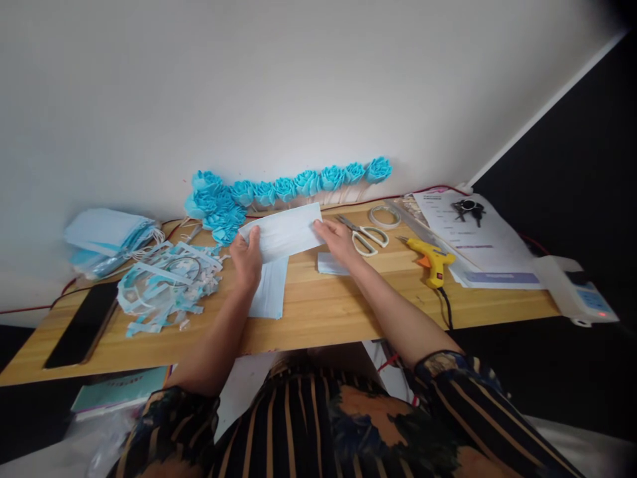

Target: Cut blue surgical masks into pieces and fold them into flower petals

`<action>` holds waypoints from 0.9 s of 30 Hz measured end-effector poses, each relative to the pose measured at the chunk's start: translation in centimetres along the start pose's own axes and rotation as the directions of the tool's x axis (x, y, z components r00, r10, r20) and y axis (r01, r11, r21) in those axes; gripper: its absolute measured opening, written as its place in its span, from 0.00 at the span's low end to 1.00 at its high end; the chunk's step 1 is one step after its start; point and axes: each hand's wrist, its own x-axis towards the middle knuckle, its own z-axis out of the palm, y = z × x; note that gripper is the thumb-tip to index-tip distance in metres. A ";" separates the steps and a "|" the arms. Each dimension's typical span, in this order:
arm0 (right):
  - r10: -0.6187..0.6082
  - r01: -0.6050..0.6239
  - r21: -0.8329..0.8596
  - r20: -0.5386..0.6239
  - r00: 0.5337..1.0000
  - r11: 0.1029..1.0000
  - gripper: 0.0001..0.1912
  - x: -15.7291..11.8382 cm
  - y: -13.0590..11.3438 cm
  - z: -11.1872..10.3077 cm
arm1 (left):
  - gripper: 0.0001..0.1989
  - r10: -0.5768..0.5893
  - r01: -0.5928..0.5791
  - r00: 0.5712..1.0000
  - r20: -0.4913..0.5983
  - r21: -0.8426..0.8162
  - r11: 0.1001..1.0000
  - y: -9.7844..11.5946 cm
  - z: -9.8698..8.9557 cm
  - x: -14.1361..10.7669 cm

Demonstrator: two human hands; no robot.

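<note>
Between my two hands a pale blue face mask sheet (283,234) is stretched out above the table, tilted up toward the right. My left hand (246,259) grips its left end, thumb on top. The right end is pinched by my right hand (336,239). Under it on the wood lies another light blue sheet (269,292). A smaller folded blue piece (331,263) rests just below my right wrist. Beyond my hands, blue flowers (306,182) stand in a row along the wall, with a cluster of them (213,202) at the left.
Left of my hands lie a heap of cut strips (169,282), a stack of masks (109,232) and a phone (82,325). On the right are scissors (365,238), a tape roll (384,216), a yellow glue gun (432,259), papers (462,239), keys (468,211) and a power strip (577,292).
</note>
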 end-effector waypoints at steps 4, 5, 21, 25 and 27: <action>-0.101 0.079 -0.117 -0.195 0.976 0.990 0.29 -0.4 -0.5 0.4 | 0.17 0.036 -0.038 0.999 0.036 0.058 0.998 -0.2 0.2 -0.7; -0.125 0.092 -0.152 -0.226 0.966 0.984 0.29 -0.5 -0.7 0.4 | 0.18 0.041 -0.043 0.999 0.034 0.064 0.997 -0.2 0.2 -0.8; -0.188 0.132 -0.196 -0.307 0.933 0.972 0.25 -0.3 -0.4 -0.9 | 0.23 -0.059 0.096 0.974 0.219 -0.162 0.982 0.9 -0.2 -0.4; -0.177 0.118 -0.182 -0.350 0.920 0.976 0.27 -0.4 -0.6 -1.0 | 0.27 -0.161 0.295 0.911 0.380 -0.326 0.898 0.9 0.0 -0.5; -0.167 0.110 -0.175 -0.356 0.920 0.978 0.28 -0.5 -0.7 -0.9 | 0.25 -0.189 0.339 0.891 0.412 -0.328 0.882 0.9 0.1 -0.4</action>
